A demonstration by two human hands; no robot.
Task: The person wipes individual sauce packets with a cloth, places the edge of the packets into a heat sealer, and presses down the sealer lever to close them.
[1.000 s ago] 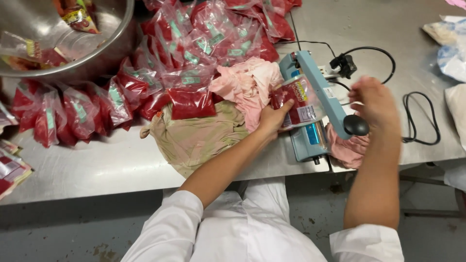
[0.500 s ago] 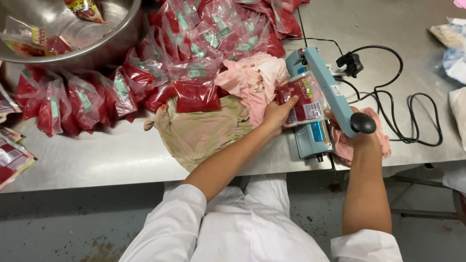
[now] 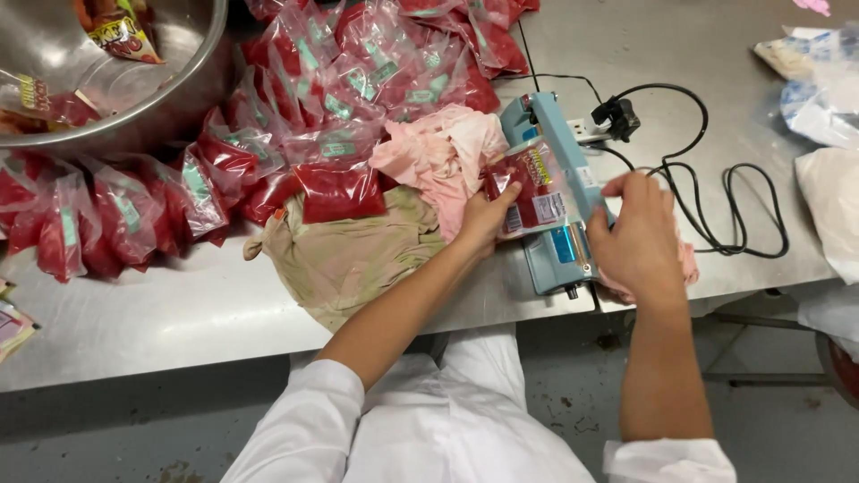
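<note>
A small clear plastic bag with red stuff inside [image 3: 528, 190] lies across the long blue sealing machine [image 3: 553, 192], near the middle of the steel table [image 3: 179, 313]. The left hand [image 3: 488, 219] holds the bag at its lower left corner, with the thumb on top and the fingers under it. The right hand [image 3: 637, 234] is closed over the handle end of the blue machine and pushes its arm down flat on the bag. The two hands are apart, one on each side of the machine.

At 9 o'clock from the bag is a crumpled pink cloth [image 3: 443, 154], touching the machine. At 8 o'clock from the bag lies a flat tan cloth [image 3: 349, 259], under the left arm. A bit of pink cloth also peeks out under the right hand.

At 10 o'clock is a big pile of sealed red bags with green labels [image 3: 331, 116], and it runs on to the left edge of the table. At 10 o'clock, farther off, sits a big shiny metal bowl [image 3: 170, 80] with some bags inside.

At 2 o'clock from the bag a black power cord [image 3: 716, 192] loops over the table from a black plug [image 3: 617, 116]. At 3 o'clock, by the right edge, are white and clear plastic bags [image 3: 828, 107].
</note>
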